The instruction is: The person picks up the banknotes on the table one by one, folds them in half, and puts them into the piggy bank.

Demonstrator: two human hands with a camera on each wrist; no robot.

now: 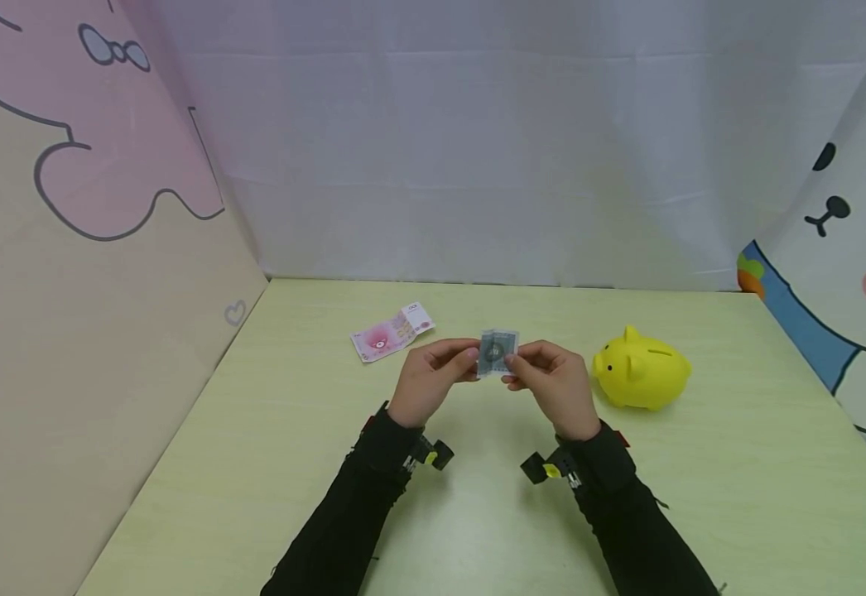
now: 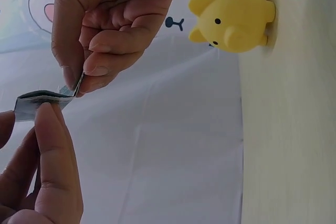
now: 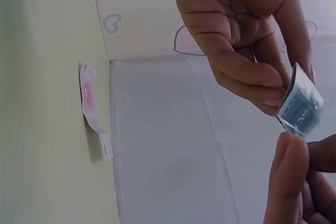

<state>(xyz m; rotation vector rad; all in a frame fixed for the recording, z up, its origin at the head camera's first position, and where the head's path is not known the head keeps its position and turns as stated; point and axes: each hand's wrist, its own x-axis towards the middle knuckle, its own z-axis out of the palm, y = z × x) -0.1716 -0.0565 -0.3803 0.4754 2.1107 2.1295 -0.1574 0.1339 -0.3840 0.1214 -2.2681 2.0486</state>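
Folded grey-blue banknote [image 1: 497,353] pinched between left hand [image 1: 433,377] and right hand [image 1: 552,382] above table [image 1: 738,463] centre; print unreadable; yellow piggy bank [image 1: 642,368] just beside right hand

My two forearms in black sleeves reach forward and angle inward, so my hands meet in front of me, raised off the surface. My left hand [image 1: 431,374] has its fingers curled and thumb pressed to the fingertips in a pinch. My right hand [image 1: 552,383] mirrors it, thumb and curled fingers pinching, knuckles outward.

piggy bank [image 1: 642,368] right, pink banknote [image 1: 391,333] left
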